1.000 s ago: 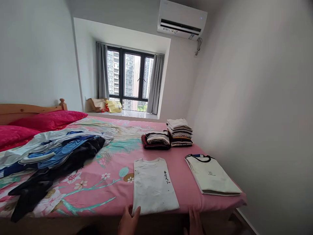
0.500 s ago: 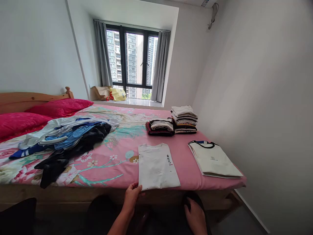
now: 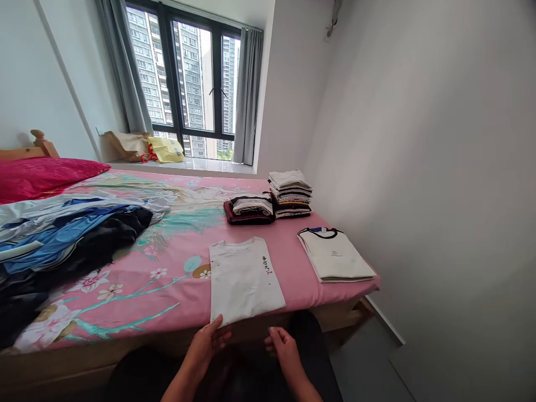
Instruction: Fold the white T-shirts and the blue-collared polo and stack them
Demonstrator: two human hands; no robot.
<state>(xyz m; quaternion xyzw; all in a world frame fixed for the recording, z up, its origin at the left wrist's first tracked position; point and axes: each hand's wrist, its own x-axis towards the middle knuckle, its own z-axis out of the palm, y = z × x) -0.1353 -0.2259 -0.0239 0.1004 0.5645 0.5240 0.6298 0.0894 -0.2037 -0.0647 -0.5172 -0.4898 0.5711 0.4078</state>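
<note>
A folded white T-shirt [image 3: 243, 279] with dark lettering on its right side lies flat at the near edge of the bed. The thumb of my left hand [image 3: 204, 345] touches its near left corner. The other fingers of that hand are apart, below the hem. My right hand [image 3: 283, 347] hovers in front of the bed, a little short of the shirt's near right corner. Its fingers are curled in and the thumb presses on them; nothing shows between them. To the right lies a folded cream T-shirt [image 3: 339, 257] with a black collar.
Behind are a tall stack of folded clothes [image 3: 291, 195] and a lower dark pile [image 3: 249, 209]. Loose blue, white and black clothes [image 3: 79, 231] heap on the left of the pink bed sheet [image 3: 167, 293]. Bags [image 3: 167, 149] sit on the windowsill. A wall [image 3: 419, 167] borders the right.
My right hand has come up from my knee toward the shirt. My left hand stays at the shirt's corner, its fingers now lower and more spread. The view has turned right.
</note>
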